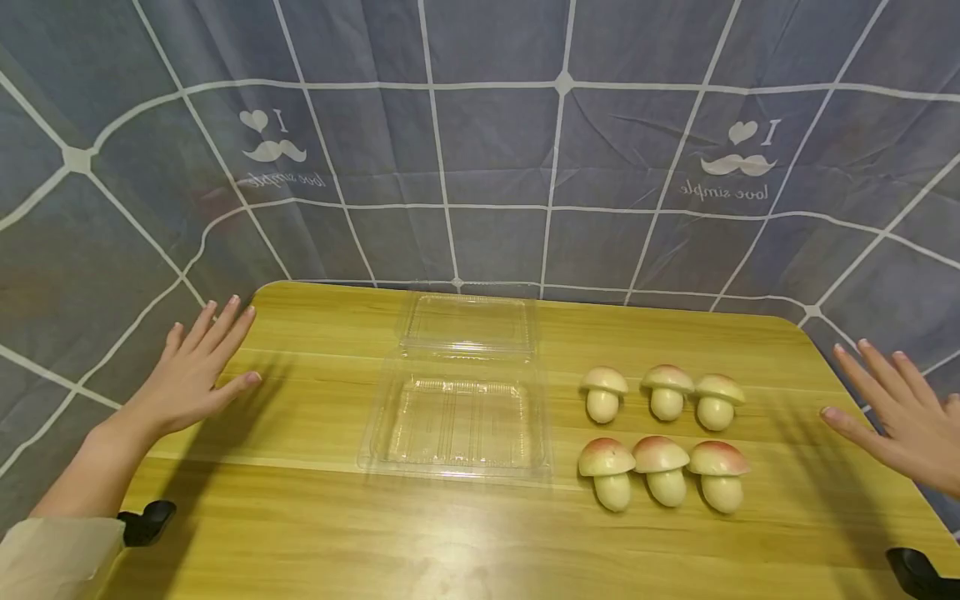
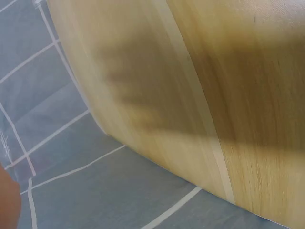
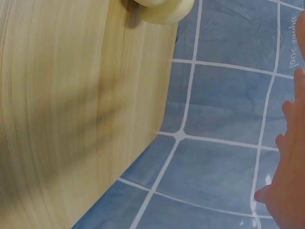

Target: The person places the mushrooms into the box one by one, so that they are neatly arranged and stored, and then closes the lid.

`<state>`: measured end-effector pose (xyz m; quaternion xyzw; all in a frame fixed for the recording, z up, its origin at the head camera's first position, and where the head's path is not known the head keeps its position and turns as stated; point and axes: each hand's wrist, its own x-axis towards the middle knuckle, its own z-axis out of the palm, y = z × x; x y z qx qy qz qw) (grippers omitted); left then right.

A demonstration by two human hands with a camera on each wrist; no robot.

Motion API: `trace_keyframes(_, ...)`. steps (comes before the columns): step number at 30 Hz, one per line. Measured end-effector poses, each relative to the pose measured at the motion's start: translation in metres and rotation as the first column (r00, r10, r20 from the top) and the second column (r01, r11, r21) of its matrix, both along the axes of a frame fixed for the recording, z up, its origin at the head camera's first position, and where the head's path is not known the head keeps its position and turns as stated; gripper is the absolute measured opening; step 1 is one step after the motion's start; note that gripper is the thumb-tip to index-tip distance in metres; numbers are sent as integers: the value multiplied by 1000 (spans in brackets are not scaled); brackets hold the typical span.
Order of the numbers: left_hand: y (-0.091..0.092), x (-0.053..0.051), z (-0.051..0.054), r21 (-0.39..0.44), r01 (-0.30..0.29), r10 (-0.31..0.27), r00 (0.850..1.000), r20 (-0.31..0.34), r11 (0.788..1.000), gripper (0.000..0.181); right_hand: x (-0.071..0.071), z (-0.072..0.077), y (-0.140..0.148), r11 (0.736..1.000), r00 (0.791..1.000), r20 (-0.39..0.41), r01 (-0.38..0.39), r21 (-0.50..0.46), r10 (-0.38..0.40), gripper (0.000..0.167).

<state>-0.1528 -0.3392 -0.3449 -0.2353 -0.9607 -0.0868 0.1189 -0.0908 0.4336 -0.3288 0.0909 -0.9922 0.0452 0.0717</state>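
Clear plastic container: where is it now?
In the head view, the clear plastic container lies open on the wooden table, near mid-frame, left of the six mushroom-shaped pieces.

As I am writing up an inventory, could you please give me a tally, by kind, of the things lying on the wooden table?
Mushroom-shaped pieces: 6
Open clear plastic container: 1
Total: 7

I see a yellow table [image 1: 300,533] and a gray-blue curtain [image 1: 495,150].
White lines [image 1: 564,82] cross the curtain; the table shines.
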Motion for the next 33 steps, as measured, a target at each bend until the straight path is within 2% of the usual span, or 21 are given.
trace_keyframes(7,3,-2,0,20,2,-3,1000,23,1000,80,-2,0,-1,1000,999,37,22,-5,-22,87)
trace_keyframes(13,12,1,-3,63,5,-9,998,61,998,80,-7,-6,2,996,999,0,-43,-79,44,85)
trace_keyframes(17,23,3,-7,107,37,-47,995,84,994,82,-10,-10,2,975,992,-20,-128,-184,126,81)
trace_keyframes(19,29,4,-8,144,50,-67,991,116,988,83,-11,-12,1,947,985,-6,-165,-274,170,79)
trace_keyframes(22,39,7,-8,229,31,-84,971,223,973,83,-11,-13,-4,908,981,51,-151,-390,185,78)
trace_keyframes(24,46,9,-9,288,4,-93,951,294,957,82,-10,-13,-7,895,981,104,-105,-433,165,77)
trace_keyframes(26,53,11,-12,346,-26,-104,931,351,938,81,-9,-15,-11,893,981,138,-61,-446,136,76)
trace_keyframes(30,65,13,-20,454,-64,-150,895,419,889,78,-4,-24,-14,884,981,161,-22,-466,109,75)
trace_keyframes(33,73,13,-26,529,-91,-202,859,470,844,78,0,-32,-16,865,984,129,-39,-500,120,73)
